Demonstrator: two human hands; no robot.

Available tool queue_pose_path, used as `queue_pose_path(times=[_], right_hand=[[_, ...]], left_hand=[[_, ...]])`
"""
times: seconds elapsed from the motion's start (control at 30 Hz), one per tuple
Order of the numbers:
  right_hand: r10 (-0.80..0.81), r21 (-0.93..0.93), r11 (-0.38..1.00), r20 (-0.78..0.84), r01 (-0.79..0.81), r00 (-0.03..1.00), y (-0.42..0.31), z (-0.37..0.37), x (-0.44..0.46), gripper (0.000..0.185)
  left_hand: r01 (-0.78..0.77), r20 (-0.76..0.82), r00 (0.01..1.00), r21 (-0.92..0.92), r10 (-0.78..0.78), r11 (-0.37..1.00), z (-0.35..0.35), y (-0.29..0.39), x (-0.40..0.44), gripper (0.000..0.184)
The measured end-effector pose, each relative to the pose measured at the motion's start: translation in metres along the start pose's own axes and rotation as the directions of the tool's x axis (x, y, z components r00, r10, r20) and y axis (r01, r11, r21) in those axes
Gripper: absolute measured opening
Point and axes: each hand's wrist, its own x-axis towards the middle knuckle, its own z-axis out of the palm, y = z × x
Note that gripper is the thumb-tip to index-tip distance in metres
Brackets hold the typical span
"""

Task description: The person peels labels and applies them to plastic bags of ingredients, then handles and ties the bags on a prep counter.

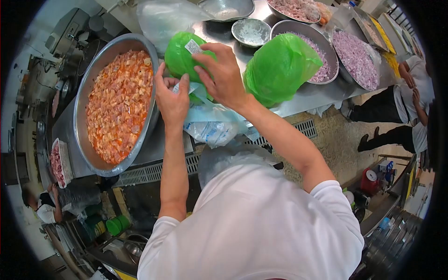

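A full green plastic bag (176,58) with a white printed label (192,46) on it lies on the metal table between my hands. My left hand (172,100) is closed at the bag's near edge, thumb against fingers, gripping its plastic. Over the bag's right side, my right hand (223,74) has its fingers extended and apart, near the label. Pale blue and clear plastic bags (212,123) hang at the table edge below my hands. To the right stands a second full green bag (280,67).
A large metal basin (80,135) of orange-red diced meat stands at left. Bowls at the back right hold chopped pink-purple pieces (357,60) and minced meat (296,9). A clear bag (163,21) lies behind. People (392,102) stand at right; another person (46,207) is at lower left.
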Motion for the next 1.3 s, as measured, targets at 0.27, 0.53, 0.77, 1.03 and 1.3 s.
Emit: queue_pose_path(times=[0.27, 0.53, 0.77, 1.03, 1.3], right_hand=[[0.238, 0.15, 0.96, -0.003, -0.235, 0.971, 0.035, 0.01, 0.017, 0.033], [0.562, 0.263, 0.801, -0.018, -0.538, 0.827, 0.034, -0.003, 0.023, 0.047], [0.444, 0.446, 0.009, 0.8, -0.895, 0.403, -0.017, -0.07, 0.038, 0.07], [0.467, 0.883, -0.206, 0.468, -0.422, 0.75, -0.044, -0.117, 0.043, 0.042], [0.304, 0.657, -0.669, 0.669, -0.348, 0.678, -0.045, -0.139, 0.005, 0.036]], left_hand=[[-0.146, -0.196, 0.967, 0.088, 0.161, 0.985, -0.006, 0.009, 0.026, 0.023], [-0.299, -0.313, 0.919, -0.155, 0.24, 0.942, -0.057, 0.099, 0.046, 0.022], [-0.265, -0.187, 0.964, -0.604, 0.19, 0.751, -0.092, 0.109, 0.026, 0.022], [0.344, 0.353, 0.934, -0.843, -0.057, 0.413, -0.075, 0.068, -0.018, 0.043], [0.491, 0.495, 0.849, -0.606, -0.187, 0.626, 0.06, -0.024, -0.07, 0.045]])
